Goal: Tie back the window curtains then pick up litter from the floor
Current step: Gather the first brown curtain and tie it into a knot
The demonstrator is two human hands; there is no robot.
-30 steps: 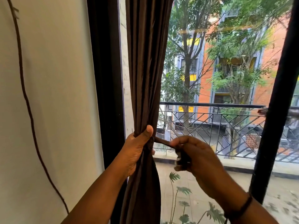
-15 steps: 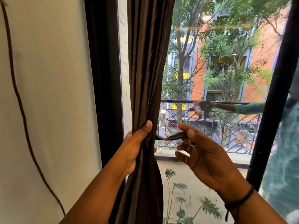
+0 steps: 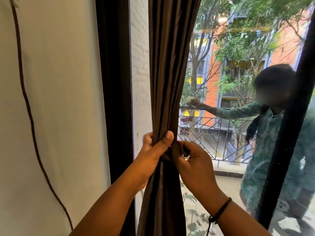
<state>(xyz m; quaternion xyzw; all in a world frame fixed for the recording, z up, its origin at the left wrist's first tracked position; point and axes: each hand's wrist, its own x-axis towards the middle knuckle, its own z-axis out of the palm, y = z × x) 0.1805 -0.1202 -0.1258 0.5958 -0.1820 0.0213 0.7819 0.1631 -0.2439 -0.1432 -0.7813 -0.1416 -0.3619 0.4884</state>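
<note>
One dark brown curtain (image 3: 167,86) gathered into a bundle at the window's left edge, clasped by left hand (image 3: 153,151), thumb across the front. Right hand (image 3: 190,160) pinched a matching tie-back strip (image 3: 177,148) beside it. Tying evidently underway; next, probably, cinched snug. Beyond: glass, balcony railing (image 3: 219,128), cream wall (image 3: 59,99).

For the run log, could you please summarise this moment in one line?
stage: tying curtain | left hand: grips gathered curtain | right hand: pinches tie strap | litter: unseen
</note>
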